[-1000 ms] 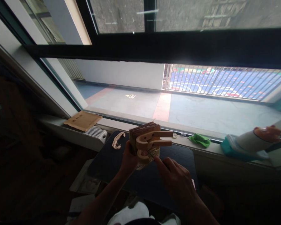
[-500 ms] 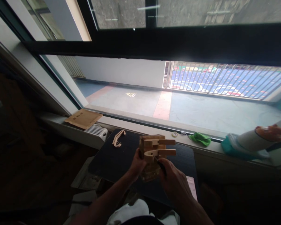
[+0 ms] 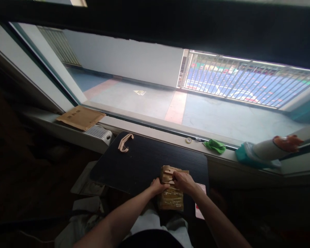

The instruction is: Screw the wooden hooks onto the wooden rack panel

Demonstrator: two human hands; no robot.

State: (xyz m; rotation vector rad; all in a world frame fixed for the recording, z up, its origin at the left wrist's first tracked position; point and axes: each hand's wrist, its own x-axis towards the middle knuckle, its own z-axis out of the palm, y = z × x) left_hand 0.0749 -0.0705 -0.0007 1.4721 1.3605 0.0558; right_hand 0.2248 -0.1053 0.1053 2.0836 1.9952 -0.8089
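A stack of flat wooden hook-shaped pieces, wrapped in clear tape (image 3: 171,196), lies on the near edge of a small dark table (image 3: 134,162). My left hand (image 3: 158,186) grips the stack's left side. My right hand (image 3: 184,181) is closed over the top wooden piece (image 3: 167,171) at the stack's far end; whether a thin tool is still in its fingers is hidden. A single loose wooden hook piece (image 3: 124,142) lies at the table's far left corner.
A window sill runs behind the table with a brown cardboard envelope (image 3: 80,117), a white ribbed device (image 3: 98,132), a tape roll (image 3: 188,140), a green cloth (image 3: 215,145) and a teal cloth (image 3: 245,155). Another person's sleeve and hand (image 3: 279,145) rest on the sill at right. A pink-edged card (image 3: 200,201) lies under my right forearm.
The stack came down from chest height onto the table's near edge. Both hands followed it, and my head tilted downward.
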